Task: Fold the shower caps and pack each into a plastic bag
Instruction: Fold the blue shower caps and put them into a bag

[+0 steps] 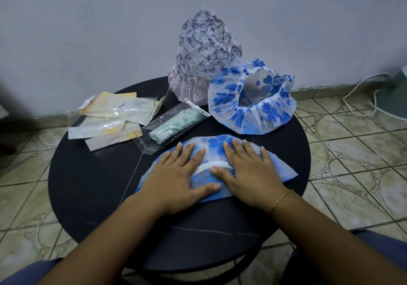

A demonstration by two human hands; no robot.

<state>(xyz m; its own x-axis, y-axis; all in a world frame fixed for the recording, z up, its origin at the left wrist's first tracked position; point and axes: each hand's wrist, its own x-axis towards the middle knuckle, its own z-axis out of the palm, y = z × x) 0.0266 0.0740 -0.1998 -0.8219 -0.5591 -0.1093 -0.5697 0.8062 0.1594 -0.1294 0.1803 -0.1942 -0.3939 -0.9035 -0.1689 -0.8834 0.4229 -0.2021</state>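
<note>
Blue-flowered shower cap [220, 142] folded flat on round table [88, 185], under both hands, left hand [176, 179] and right hand [248, 174] pressing palms down, fingers straight

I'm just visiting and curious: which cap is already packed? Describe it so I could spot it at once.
Start at the round black table. Just beyond the left hand, between the pile of empty bags and the open blue-flowered cap, lies a clear plastic bag. Only this one holds a rolled cap, white with green print.

Blue-flowered cap [218, 141] flattened on table, two caps behind, green cap [176, 124] bagged
</note>
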